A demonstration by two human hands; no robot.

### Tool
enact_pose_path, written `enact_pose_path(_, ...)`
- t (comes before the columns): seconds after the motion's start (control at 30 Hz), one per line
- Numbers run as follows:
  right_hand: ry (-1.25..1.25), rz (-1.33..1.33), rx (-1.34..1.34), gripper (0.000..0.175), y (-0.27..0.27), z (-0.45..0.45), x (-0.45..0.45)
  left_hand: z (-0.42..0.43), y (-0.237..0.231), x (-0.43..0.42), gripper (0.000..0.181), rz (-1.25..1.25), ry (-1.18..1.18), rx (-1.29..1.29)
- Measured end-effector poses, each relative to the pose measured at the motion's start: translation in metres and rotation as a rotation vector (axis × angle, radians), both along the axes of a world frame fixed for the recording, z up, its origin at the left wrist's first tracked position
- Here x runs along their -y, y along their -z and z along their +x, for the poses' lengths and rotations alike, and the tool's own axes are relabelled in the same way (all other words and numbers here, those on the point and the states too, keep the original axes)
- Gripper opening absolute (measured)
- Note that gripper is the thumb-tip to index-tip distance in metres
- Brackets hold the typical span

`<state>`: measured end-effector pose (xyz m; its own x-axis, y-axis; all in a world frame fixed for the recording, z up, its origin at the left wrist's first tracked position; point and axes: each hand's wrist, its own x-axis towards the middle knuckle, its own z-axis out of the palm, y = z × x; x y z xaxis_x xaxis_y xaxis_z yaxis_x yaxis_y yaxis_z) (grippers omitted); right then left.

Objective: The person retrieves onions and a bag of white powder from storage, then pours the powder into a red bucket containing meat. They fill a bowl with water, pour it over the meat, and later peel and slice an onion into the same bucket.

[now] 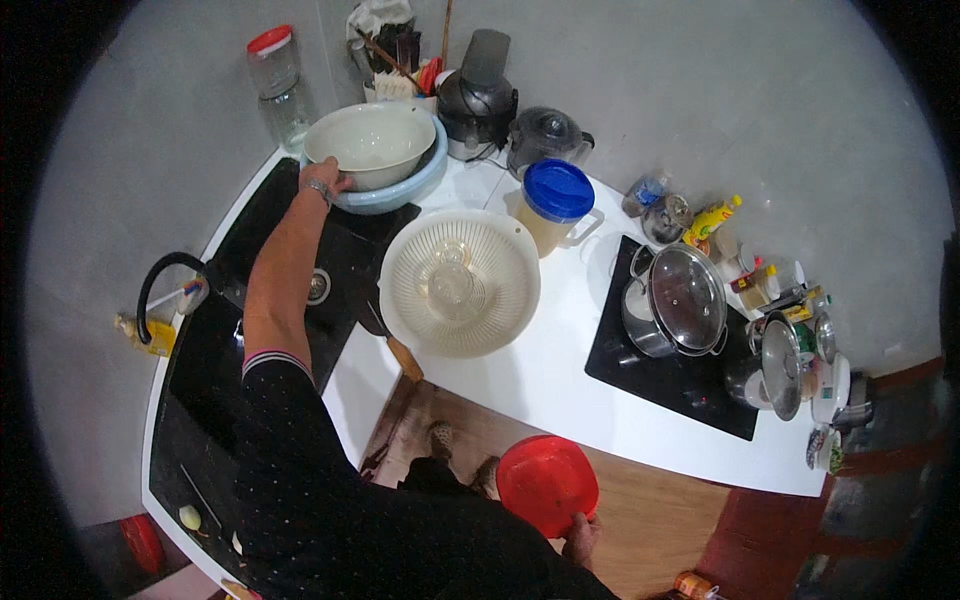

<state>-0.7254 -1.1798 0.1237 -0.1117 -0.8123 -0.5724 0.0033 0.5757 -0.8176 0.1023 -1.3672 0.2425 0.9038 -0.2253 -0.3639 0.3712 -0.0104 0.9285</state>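
Observation:
My left hand (321, 177) is stretched out to the back left corner and grips the near rim of a cream-white bowl (375, 139). That bowl sits tilted inside a light blue basin (405, 193) beside the black sink. Down at my right side, my right hand (582, 538) holds a red plastic basin (547, 480) by its edge, over the floor. Between them on the counter stands a white slotted colander (480, 322) with clear glass vessels (451, 285) inside. A knife with a wooden handle (405, 358) lies against its left side, handle towards me.
A blue-lidded pitcher (556, 191) stands behind the colander. On the right, lidded steel pots (686, 300) sit on a black cooktop (675, 390). A black hose faucet (169, 262) curves over the sink (319, 286). Jars, bottles and a juicer (551, 135) line the wall.

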Motion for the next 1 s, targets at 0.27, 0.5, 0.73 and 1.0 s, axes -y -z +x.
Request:
enact_pose_path(0.27, -0.164, 0.017, -0.134, 0.029, 0.067, -0.034, 0.044, -0.129, -0.023, -0.070, 0.048, 0.336, -0.021, 0.622)
enact_pose_path(0.5, -0.764, 0.297, -0.082, 0.041, 0.160, -0.059, 0.138, -0.440, 0.047, -0.232, 0.038, 0.425, 0.483, 0.863)
enact_pose_path(0.73, -1.088, 0.222, 0.169, 0.045, 0.092, 0.059, 0.124, -0.585, 0.088, -0.389, 0.065, 0.654, 0.266, 0.131)
enact_pose_path(1.0, -1.750, -0.202, 0.474, 0.035, -0.042, 0.223, -0.055, -0.650, 0.048, -0.563, 0.067, -0.688, -0.139, -0.305)
